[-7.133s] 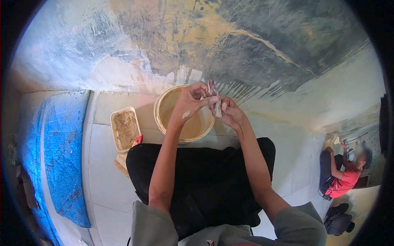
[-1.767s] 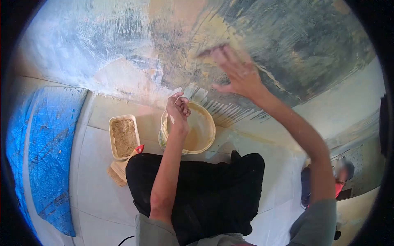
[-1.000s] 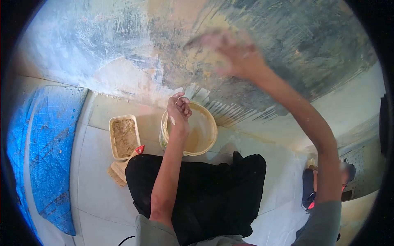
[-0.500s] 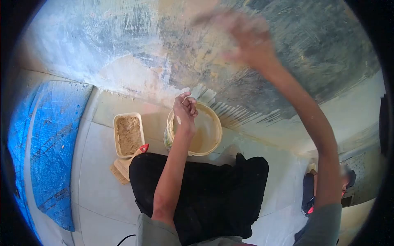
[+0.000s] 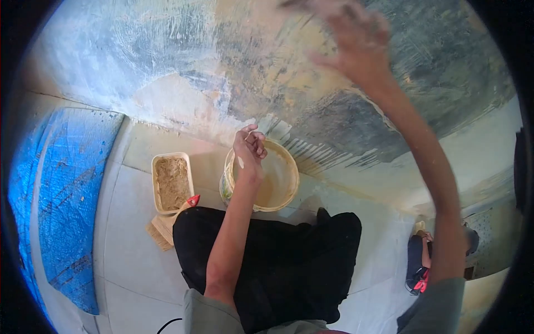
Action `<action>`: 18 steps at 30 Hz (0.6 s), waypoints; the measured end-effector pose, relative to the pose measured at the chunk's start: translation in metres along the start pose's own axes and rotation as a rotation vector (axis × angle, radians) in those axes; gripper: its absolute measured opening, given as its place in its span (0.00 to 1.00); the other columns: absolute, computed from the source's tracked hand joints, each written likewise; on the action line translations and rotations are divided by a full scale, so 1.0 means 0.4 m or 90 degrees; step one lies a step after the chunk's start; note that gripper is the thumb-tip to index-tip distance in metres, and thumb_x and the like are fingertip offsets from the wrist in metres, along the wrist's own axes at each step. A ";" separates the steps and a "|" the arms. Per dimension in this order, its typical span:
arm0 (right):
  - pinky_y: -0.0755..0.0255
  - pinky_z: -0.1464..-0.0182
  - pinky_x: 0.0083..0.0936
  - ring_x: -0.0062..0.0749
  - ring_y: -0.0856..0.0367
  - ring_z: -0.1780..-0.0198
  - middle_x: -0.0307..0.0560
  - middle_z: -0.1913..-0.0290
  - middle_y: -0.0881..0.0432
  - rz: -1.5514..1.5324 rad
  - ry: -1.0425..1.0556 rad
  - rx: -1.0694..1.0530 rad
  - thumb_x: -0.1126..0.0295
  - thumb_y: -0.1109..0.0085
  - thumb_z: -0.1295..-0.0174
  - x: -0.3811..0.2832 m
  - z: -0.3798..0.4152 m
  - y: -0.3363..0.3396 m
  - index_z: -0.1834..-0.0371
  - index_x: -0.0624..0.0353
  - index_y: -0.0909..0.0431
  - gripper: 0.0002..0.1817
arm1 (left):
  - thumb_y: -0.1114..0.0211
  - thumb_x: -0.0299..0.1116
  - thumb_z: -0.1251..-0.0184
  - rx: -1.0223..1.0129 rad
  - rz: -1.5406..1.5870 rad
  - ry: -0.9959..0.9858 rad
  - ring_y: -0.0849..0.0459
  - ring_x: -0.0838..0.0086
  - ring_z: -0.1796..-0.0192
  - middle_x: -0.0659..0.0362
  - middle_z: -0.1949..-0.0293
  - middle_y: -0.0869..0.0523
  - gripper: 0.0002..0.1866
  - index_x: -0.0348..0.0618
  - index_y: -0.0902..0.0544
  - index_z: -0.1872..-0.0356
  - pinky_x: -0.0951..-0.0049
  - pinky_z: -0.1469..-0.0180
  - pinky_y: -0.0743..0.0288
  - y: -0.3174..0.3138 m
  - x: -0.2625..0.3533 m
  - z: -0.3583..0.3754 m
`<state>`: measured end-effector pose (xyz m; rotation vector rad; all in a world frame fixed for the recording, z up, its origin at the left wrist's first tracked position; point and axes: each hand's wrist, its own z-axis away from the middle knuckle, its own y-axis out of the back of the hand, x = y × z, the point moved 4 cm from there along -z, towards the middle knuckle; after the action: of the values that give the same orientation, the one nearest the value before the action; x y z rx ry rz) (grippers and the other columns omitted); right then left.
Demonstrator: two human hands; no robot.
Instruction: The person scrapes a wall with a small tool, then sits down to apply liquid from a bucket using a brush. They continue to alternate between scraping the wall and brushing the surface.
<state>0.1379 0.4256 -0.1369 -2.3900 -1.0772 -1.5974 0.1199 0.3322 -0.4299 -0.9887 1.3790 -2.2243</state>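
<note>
My left hand (image 5: 249, 147), its fingers loosely curled in with nothing visible in them, is held over the left rim of a round bucket (image 5: 296, 186). Murky, pale liquid shows inside the bucket. A pale smear marks the left wrist. Up at the top edge of the view, my right hand (image 5: 356, 47) is raised in front of the patchy painted wall (image 5: 261, 72), blurred by motion. A thin, dark, flat tool (image 5: 293, 4) extends left from its fingers, cut off by the frame edge, so its kind cannot be made out.
A rectangular tub (image 5: 172, 183) of brown paste sits left of the bucket. By my knee lies a wide brush (image 5: 164, 227) with a red handle tip. Blue sheeting (image 5: 75, 206) covers something at the left. Another person (image 5: 421, 259) sits on the tiled floor at right.
My right hand has moved up and slightly right along the wall, carrying the dark tool. My left hand stays nearly still over the bucket rim.
</note>
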 end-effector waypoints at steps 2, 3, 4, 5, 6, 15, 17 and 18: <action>0.45 0.39 0.40 0.31 0.38 0.37 0.37 0.39 0.32 -0.075 0.004 -0.018 0.40 0.38 0.56 -0.063 0.056 -0.019 0.35 0.45 0.36 0.43 | 0.56 0.44 0.34 -0.008 -0.032 -0.016 0.39 0.82 0.83 0.64 0.77 0.26 0.15 0.46 0.28 0.57 0.79 0.80 0.45 -0.007 0.002 -0.008; 0.43 0.41 0.41 0.30 0.36 0.38 0.36 0.41 0.31 -0.157 -0.001 -0.029 0.42 0.36 0.57 -0.083 0.072 -0.028 0.36 0.45 0.35 0.42 | 0.56 0.44 0.34 -0.014 -0.031 -0.020 0.39 0.82 0.83 0.64 0.77 0.26 0.15 0.46 0.28 0.57 0.79 0.80 0.45 -0.014 0.002 -0.012; 0.43 0.41 0.41 0.30 0.36 0.38 0.36 0.41 0.31 -0.155 -0.006 -0.026 0.42 0.36 0.57 -0.067 0.070 -0.038 0.36 0.45 0.35 0.42 | 0.56 0.44 0.34 -0.014 -0.027 -0.014 0.39 0.82 0.82 0.64 0.77 0.26 0.15 0.46 0.28 0.57 0.79 0.80 0.44 -0.012 0.002 -0.012; 0.43 0.41 0.41 0.33 0.36 0.38 0.36 0.41 0.30 -0.202 0.044 -0.031 0.43 0.35 0.58 -0.053 0.067 -0.056 0.36 0.45 0.35 0.43 | 0.56 0.44 0.34 -0.010 -0.022 -0.006 0.39 0.82 0.82 0.64 0.77 0.26 0.15 0.46 0.28 0.57 0.79 0.80 0.44 -0.003 0.001 -0.011; 0.43 0.41 0.42 0.35 0.35 0.38 0.37 0.42 0.30 -0.251 0.099 -0.042 0.44 0.35 0.59 -0.056 0.062 -0.054 0.36 0.45 0.36 0.43 | 0.56 0.44 0.34 -0.004 -0.020 -0.002 0.39 0.82 0.82 0.64 0.77 0.26 0.15 0.46 0.28 0.57 0.79 0.80 0.44 0.000 0.002 -0.006; 0.52 0.34 0.46 0.31 0.43 0.34 0.41 0.32 0.39 0.016 -0.048 0.022 0.35 0.41 0.57 0.000 -0.006 -0.029 0.31 0.49 0.42 0.50 | 0.56 0.42 0.35 -0.004 -0.011 -0.018 0.39 0.82 0.83 0.63 0.78 0.26 0.15 0.45 0.28 0.56 0.80 0.82 0.46 -0.006 0.003 -0.001; 0.49 0.36 0.46 0.31 0.39 0.36 0.41 0.35 0.36 -0.100 -0.025 0.013 0.37 0.40 0.57 -0.072 0.027 -0.051 0.32 0.46 0.40 0.47 | 0.56 0.43 0.35 -0.004 -0.020 -0.005 0.39 0.82 0.83 0.63 0.78 0.26 0.15 0.45 0.28 0.56 0.80 0.81 0.46 -0.002 -0.002 -0.014; 0.46 0.39 0.45 0.32 0.36 0.38 0.40 0.37 0.34 -0.224 -0.011 0.007 0.40 0.38 0.57 -0.118 0.034 -0.044 0.34 0.43 0.39 0.45 | 0.56 0.43 0.35 -0.009 -0.022 -0.009 0.39 0.82 0.83 0.63 0.78 0.26 0.15 0.45 0.28 0.56 0.80 0.81 0.46 -0.009 -0.002 -0.017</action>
<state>0.1284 0.4208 -0.1880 -2.3091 -1.5766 -1.6586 0.1158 0.3387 -0.4287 -1.0401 1.3840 -2.2304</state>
